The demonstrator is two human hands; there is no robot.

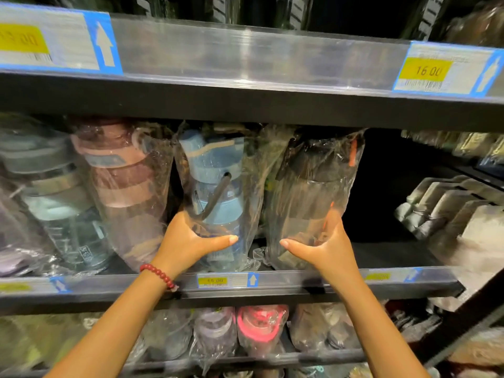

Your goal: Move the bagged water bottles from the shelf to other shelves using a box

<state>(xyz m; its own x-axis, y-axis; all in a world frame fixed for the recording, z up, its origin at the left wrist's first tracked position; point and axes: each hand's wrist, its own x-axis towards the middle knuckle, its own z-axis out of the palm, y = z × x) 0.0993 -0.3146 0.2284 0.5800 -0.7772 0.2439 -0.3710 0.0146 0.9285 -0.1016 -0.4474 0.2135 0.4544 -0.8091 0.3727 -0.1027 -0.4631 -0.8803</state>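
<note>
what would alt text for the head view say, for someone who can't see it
Two hands reach into a shop shelf of bagged water bottles: the left hand grips a blue bottle, the right hand a dark bottle. A pink bottle stands to the left, and more bagged bottles fill the shelf below.

Glossy, crinkled clear plastic bags (313,186) over translucent plastic bottles (218,186); shiny clear plastic label strip (245,55), upper frame; matt dark metal shelf edge (272,291); paper price tags (433,69).
</note>
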